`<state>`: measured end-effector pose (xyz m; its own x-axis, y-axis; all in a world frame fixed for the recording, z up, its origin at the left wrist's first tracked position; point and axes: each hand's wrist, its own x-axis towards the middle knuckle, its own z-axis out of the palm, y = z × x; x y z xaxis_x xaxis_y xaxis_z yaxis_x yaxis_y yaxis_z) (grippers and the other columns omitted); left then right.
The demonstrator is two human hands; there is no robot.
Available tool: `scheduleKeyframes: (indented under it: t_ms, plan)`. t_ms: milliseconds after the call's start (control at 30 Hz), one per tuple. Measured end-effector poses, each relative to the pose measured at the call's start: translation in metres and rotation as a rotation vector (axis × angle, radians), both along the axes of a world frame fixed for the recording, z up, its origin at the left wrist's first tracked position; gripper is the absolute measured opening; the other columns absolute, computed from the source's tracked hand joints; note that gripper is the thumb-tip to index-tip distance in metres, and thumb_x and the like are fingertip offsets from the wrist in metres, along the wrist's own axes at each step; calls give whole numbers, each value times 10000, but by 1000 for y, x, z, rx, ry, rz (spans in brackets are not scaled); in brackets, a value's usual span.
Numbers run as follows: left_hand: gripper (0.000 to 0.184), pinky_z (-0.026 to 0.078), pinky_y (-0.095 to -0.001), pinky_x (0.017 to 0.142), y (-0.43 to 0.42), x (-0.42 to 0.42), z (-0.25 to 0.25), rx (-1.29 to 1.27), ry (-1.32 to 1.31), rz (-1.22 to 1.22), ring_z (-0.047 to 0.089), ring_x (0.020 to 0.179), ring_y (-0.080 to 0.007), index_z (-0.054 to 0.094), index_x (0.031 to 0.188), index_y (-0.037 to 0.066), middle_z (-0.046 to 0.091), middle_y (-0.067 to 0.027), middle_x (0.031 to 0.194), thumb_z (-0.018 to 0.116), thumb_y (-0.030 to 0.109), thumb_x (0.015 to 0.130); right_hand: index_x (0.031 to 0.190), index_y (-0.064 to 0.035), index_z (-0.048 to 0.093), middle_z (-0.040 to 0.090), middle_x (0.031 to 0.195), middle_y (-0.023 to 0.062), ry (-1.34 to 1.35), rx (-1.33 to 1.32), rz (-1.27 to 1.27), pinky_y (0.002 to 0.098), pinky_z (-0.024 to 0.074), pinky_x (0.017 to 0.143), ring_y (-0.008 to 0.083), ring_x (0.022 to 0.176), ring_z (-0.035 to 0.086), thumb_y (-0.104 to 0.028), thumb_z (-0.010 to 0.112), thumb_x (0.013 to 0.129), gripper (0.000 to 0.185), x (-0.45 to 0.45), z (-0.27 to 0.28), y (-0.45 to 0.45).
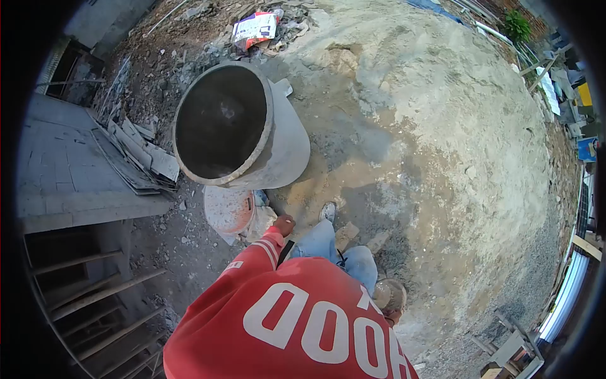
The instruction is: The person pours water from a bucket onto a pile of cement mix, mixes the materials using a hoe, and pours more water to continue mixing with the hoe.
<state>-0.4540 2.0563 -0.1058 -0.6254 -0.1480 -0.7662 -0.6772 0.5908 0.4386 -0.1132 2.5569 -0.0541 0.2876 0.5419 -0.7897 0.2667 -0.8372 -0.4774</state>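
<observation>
My left hand is closed in front of the red sleeve, right of a dusty orange-white tub and a pale bag. What its fingers grip, if anything, is too small to tell. My right hand, partly hidden by the red hoodie, appears closed on the rim of a small round bucket beside my leg. A large round grey concrete drum stands beyond the tub, its dark open mouth tilted to the left.
A big heap of pale sand covers the right side. Broken boards lean by a grey concrete slab on the left. Brick-like blocks lie near my feet. A printed sack lies on rubble behind the drum.
</observation>
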Motion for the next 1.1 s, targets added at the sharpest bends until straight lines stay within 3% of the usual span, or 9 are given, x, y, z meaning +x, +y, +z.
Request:
scheduleKeyframes:
  t_ms: [67, 167, 267, 400, 500, 567, 667, 833, 1100]
  plan:
    - [430, 531, -384, 824, 36, -87, -15, 201, 230, 32, 686, 901, -294, 645, 1139, 79, 715, -149, 957, 668, 339, 798, 662, -148, 444, 476, 530, 19, 105, -80, 79, 279, 268, 360, 154, 397, 422, -301, 543, 832, 250, -56, -7, 22]
    - [403, 522, -369, 748, 100, -211, 32, 371, 343, 33, 674, 807, -239, 621, 1165, 62, 699, -114, 877, 669, 237, 805, 589, -145, 363, 404, 527, 29, -16, -61, 174, 345, 354, 440, 191, 435, 408, -314, 512, 794, 304, -148, -7, 39]
    - [409, 520, -360, 735, 141, -312, 101, 435, 437, -58, 673, 798, -228, 624, 1169, 71, 686, -105, 860, 694, 239, 802, 624, -156, 424, 442, 528, 3, 99, -53, -21, 267, 321, 415, 150, 416, 413, -341, 536, 849, 312, -250, -6, 46]
    - [376, 520, -350, 715, 166, -405, 65, 523, 519, 100, 672, 779, -213, 624, 1169, 90, 680, -105, 880, 685, 231, 826, 618, -159, 393, 416, 518, -7, 183, -146, 12, 257, 334, 432, 142, 425, 415, -341, 542, 856, 335, -387, -21, 68]
    - [287, 527, -314, 678, 155, -481, 64, 606, 376, 294, 655, 753, -195, 577, 1190, 94, 631, -64, 981, 604, 215, 931, 600, -163, 379, 407, 511, 0, 328, -303, 126, 281, 292, 403, 149, 400, 347, -279, 531, 857, 321, -512, -97, 135]
    - [313, 537, -347, 742, 130, -507, 63, 701, 151, 851, 661, 838, -227, 551, 1207, 117, 622, -91, 1029, 594, 272, 939, 565, -176, 343, 360, 496, -4, 392, -188, 366, 293, 305, 403, 167, 393, 334, -198, 494, 864, 336, -569, -121, 140]
    - [373, 531, -386, 813, 88, -549, 72, 813, 214, 1302, 644, 952, -257, 522, 1223, 121, 600, -112, 1107, 603, 331, 926, 628, -156, 369, 361, 505, -12, 449, -274, 498, 293, 357, 437, 173, 436, 405, -187, 513, 886, 297, -709, -71, 133]
    - [568, 519, -445, 894, 11, -610, 83, 910, 457, 1651, 603, 1082, -319, 411, 1325, 113, 546, -147, 1197, 626, 412, 892, 648, -217, 359, 386, 515, -43, 213, -88, 702, 289, 350, 451, 138, 475, 440, -281, 540, 904, 320, -863, -29, 123]
    - [864, 462, -587, 985, -131, -705, 4, 971, 551, 2091, 493, 1212, -424, 224, 1463, 153, 373, -200, 1345, 701, 486, 824, 745, -170, 463, 512, 678, -7, 177, 42, 820, 300, 467, 596, 155, 691, 574, -334, 616, 906, 276, -994, 39, 97]
